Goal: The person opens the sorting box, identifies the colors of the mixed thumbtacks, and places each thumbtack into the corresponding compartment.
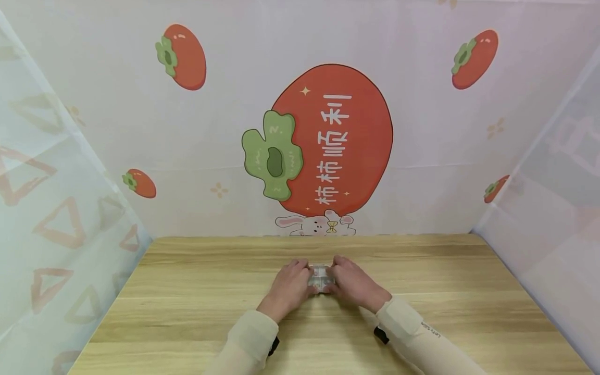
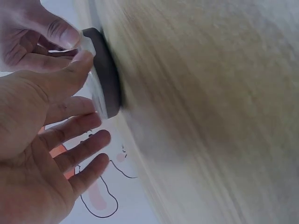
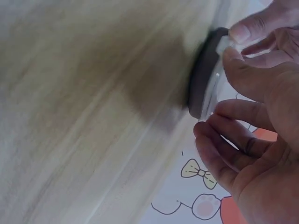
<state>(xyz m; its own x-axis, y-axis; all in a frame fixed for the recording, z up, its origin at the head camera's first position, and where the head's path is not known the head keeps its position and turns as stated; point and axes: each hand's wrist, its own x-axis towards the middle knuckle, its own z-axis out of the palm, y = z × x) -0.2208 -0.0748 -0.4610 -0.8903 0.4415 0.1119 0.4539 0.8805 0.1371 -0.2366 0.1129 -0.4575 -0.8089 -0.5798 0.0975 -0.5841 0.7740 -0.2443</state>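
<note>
A small box with a clear lid [image 1: 321,278] sits low over the table between both hands, its top divided into several compartments. In the left wrist view its dark base [image 2: 107,77] shows under the clear upper part. My left hand [image 1: 289,285] pinches the left side, thumb at the near edge and index finger at the far edge, the other fingers spread loosely. From the right, my right hand [image 1: 353,284] pinches the opposite side with its thumb and fingertips. Small contents show faintly through the lid in the head view, too blurred to name.
The wood-grain table [image 1: 187,312] runs back to a white printed backdrop [image 1: 225,130] with persimmons and a rabbit. Pale fabric side walls stand at the left [image 1: 47,208] and right [image 1: 558,208].
</note>
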